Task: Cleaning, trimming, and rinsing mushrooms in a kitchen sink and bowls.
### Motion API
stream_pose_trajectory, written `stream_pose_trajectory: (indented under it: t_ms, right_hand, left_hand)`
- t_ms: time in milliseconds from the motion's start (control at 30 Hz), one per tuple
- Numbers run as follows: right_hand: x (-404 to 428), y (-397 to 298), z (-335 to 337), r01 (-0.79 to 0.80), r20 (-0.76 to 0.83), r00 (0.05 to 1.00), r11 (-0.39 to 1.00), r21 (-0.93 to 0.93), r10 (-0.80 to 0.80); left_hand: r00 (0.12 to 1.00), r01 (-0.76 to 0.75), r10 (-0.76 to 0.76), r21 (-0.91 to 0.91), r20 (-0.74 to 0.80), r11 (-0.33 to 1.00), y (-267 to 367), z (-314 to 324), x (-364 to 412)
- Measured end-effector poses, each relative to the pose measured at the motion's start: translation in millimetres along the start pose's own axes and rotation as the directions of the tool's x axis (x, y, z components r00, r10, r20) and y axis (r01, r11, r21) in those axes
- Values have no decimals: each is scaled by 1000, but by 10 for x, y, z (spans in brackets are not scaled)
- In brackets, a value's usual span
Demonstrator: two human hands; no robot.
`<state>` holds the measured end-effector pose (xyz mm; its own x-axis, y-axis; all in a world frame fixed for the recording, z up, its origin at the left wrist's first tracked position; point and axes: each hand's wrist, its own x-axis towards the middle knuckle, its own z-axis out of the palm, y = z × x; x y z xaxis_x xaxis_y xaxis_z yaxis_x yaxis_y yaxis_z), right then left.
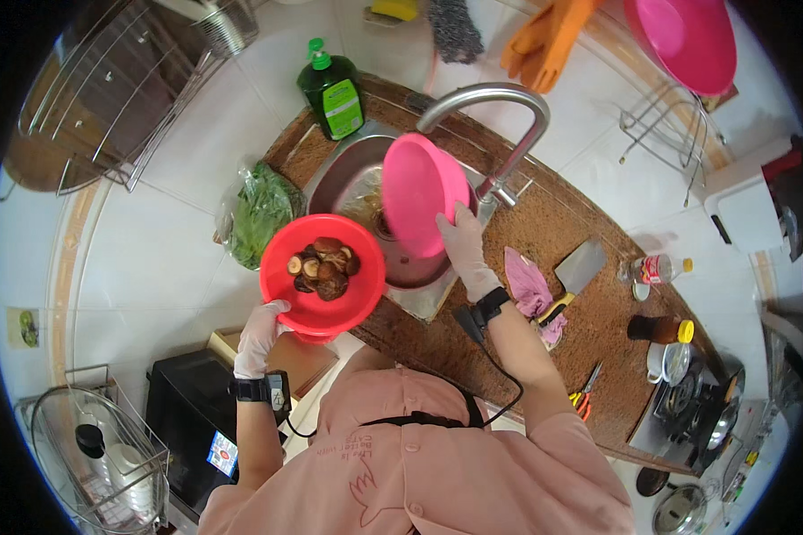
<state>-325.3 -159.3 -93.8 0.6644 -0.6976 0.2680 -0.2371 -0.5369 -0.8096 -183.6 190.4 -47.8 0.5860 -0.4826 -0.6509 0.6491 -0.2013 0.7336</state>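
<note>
My left hand, in a whitish glove, grips the near rim of a red plastic basin. Several brown mushrooms, some showing pale cut stems, lie inside it. My right hand, gloved as well, is shut on the rim of a pink plastic basin, which is tipped on its side over the stainless steel sink. A little liquid shows at the sink's bottom near the drain. The curved metal faucet arches just behind the pink basin; no water is seen running from it.
Leafy greens in a plastic bag and a green pump bottle stand by the sink. Right of it lie a pink cloth, a cleaver, scissors and bottles. Orange gloves hang on the wall.
</note>
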Motion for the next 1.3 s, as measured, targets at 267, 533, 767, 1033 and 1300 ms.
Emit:
stream_pose_trajectory:
  t_ms: [267,533,767,1033,1300]
  right_hand:
    - [-152,629,-58,-645,320,748,750,147,582]
    - [712,652,-1026,-497,-425,850,741,-453,310]
    - [939,1353,-1139,-444,-97,874,703,-556,476]
    - [945,-232,-936,-689,410,575,689,-224,709]
    - [864,-468,336,-165,440,873,976,-144,213]
  left_hand:
    - [996,-87,84,-91,-30,992,289,379,60]
    - [971,50,-62,57,230,997,486,776,549]
    - [929,81,-81,16,362,997,521,1021,1017]
    - [914,3,-1,-4,407,1000,506,1063,1244]
    - [921,9,1,-22,390,1000,522,1226,1268]
